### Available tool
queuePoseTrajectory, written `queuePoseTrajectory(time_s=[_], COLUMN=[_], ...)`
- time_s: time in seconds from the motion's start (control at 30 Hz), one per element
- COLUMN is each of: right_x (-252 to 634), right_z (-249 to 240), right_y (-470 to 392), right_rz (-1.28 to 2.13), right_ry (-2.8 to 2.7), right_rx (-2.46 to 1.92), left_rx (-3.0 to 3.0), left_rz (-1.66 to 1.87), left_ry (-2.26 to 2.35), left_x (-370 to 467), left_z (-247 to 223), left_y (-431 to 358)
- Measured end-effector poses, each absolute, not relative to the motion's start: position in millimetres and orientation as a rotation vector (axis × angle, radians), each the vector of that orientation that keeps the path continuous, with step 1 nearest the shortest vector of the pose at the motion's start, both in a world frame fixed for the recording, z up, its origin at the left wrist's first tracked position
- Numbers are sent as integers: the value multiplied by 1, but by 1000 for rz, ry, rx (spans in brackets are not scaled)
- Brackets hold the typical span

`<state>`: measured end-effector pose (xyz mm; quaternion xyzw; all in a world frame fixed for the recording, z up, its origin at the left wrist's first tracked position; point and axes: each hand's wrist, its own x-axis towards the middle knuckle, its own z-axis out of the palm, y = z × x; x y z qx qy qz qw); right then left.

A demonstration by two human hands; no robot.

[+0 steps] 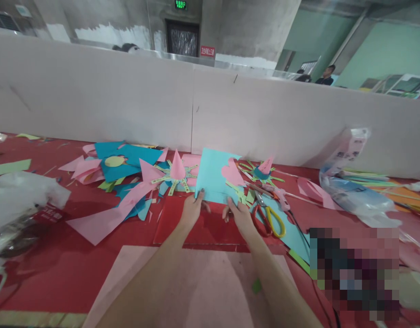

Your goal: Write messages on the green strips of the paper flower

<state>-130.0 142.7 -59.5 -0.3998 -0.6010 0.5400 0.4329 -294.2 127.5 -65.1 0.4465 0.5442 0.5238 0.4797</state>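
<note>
A light-blue sheet of paper [211, 175] is held up by its lower edge between my two hands. My left hand [193, 207] pinches its lower left corner, thumb in front. At the lower right, my right hand [239, 210] grips the same sheet with the thumb on top and fingers curled beneath. The sheet's right edge has a curved cut-out. Left of it stands a pink paper cone [177, 165] on a base with green strips. A second cone [265, 165], pink with a blue rim, sits to the right. Below my hands lies a red board [216, 228].
Yellow-and-red-handled scissors [274, 221] and a pink glue gun [281, 199] lie right of my hand. Blue paper scraps [128, 157] and a pink strip [103, 221] are on the left, near a plastic bag [22, 196]. A white partition [134, 100] stands behind.
</note>
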Motion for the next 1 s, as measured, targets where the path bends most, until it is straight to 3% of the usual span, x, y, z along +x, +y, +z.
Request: queuePoseTrajectory(time_s=[1.0], right_x=[-123], right_z=[-46], right_y=[139], right_rz=[1388], right_ry=[-1353], right_rx=[-944], left_rx=[929], left_rz=[1329], left_ry=[1213], left_x=[-302], left_z=[-58], left_y=[130])
